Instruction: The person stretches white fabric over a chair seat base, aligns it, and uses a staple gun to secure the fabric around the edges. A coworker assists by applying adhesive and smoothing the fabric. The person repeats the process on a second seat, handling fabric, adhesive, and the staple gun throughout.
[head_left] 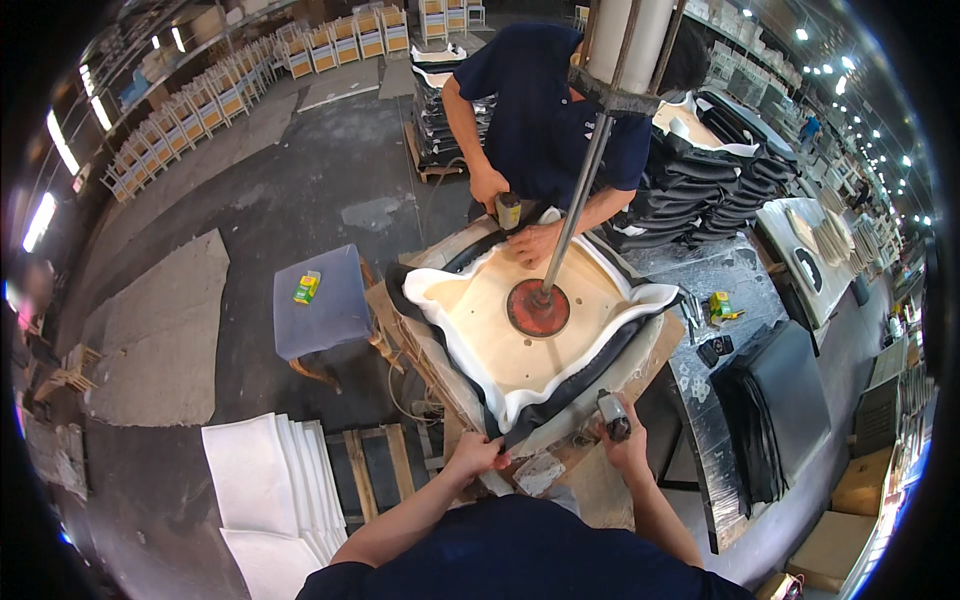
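Note:
A wooden seat board point(475, 300) lies upside down on the work stand, ringed by white padding point(452, 335) and a black cover point(560, 402). A red round press foot point(538, 308) on a metal rod rests on the board's middle. At the near corner, my left hand point(476, 456) is closed on the black cover's edge. My right hand point(628, 450) grips a staple gun point(614, 412) just right of that corner, apart from the seat. Across the stand, a co-worker's hand holds another staple gun point(507, 210); their other hand point(535, 243) presses the far edge.
A grey stool point(322, 300) with a small yellow-green box point(307, 288) stands at left. White padding sheets point(265, 480) are stacked at lower left. To the right, a table point(690, 375) bears grey-black covers point(780, 400). Black seats point(690, 190) pile up behind; chairs line the back.

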